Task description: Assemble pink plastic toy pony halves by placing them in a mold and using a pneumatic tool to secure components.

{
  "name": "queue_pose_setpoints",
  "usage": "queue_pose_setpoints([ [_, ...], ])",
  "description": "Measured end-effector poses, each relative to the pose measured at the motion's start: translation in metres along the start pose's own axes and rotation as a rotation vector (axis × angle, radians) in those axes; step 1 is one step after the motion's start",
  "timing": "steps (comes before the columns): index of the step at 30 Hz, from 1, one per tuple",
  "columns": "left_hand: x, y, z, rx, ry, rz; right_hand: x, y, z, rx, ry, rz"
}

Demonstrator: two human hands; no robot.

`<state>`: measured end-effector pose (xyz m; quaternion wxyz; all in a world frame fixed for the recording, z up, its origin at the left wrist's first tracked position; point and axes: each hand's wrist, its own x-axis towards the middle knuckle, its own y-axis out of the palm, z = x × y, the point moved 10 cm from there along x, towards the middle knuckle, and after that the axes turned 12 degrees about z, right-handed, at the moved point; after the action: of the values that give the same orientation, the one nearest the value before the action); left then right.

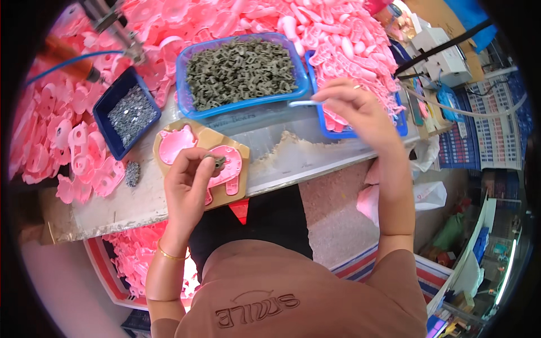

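My left hand (pixel 187 183) pinches a small grey-green plastic part (pixel 218 162) between thumb and fingertips. It hovers over a tan fixture block (pixel 239 188), where a round pink shell (pixel 176 145) and a larger pink body shell (pixel 231 163) lie. My right hand (pixel 360 112) is raised over the front of a blue tray (pixel 340 134) of pink parts. Its thumb and fingers close on a thin, pale blue-white stick (pixel 304 103) pointing left. A clear blue basin (pixel 304 84) heaped with grey-green parts (pixel 242 70) stands beyond both hands.
A dark blue bin (pixel 107 121) of small screws (pixel 132 112) stands at left, below an orange power screwdriver (pixel 73 59) and a metal arm. Pink shells (pixel 73 152) pile across the left and back. A white machine (pixel 442 53) sits at back right. More pink parts fill a box below the table.
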<state>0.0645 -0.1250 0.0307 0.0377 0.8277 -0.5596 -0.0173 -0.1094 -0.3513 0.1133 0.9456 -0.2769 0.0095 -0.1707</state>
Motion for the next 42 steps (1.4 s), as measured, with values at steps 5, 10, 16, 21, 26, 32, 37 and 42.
queue_pose_setpoints([
  [5, 0.003, -0.001, -0.003, -0.033, -0.041, -0.036, 0.034, 0.094, -0.004, 0.278, 0.062, 0.291],
  [10, 0.004, -0.019, 0.008, -0.066, -0.137, -0.128, 0.052, 0.15, 0.018, 0.314, 0.114, 0.459],
  [16, 0.001, -0.027, 0.013, -0.073, -0.168, -0.11, 0.056, 0.18, 0.053, 0.318, -0.107, 0.638],
  [21, 0.0, -0.026, 0.013, -0.065, -0.169, -0.102, 0.05, 0.182, 0.032, 0.506, 0.279, 0.631],
  [26, -0.002, -0.024, 0.014, -0.058, -0.145, -0.104, 0.048, 0.18, 0.024, 0.423, 0.265, 0.567],
  [32, -0.005, -0.021, 0.009, -0.034, -0.138, -0.136, 0.046, 0.173, 0.021, 0.35, 0.179, 0.487],
  [37, -0.005, -0.019, 0.012, -0.149, -0.148, -0.138, 0.042, 0.169, 0.025, 0.19, 0.092, 0.341],
  [42, -0.007, -0.018, 0.002, 0.02, -0.024, -0.154, 0.037, 0.169, 0.023, 0.205, 0.12, 0.24],
])
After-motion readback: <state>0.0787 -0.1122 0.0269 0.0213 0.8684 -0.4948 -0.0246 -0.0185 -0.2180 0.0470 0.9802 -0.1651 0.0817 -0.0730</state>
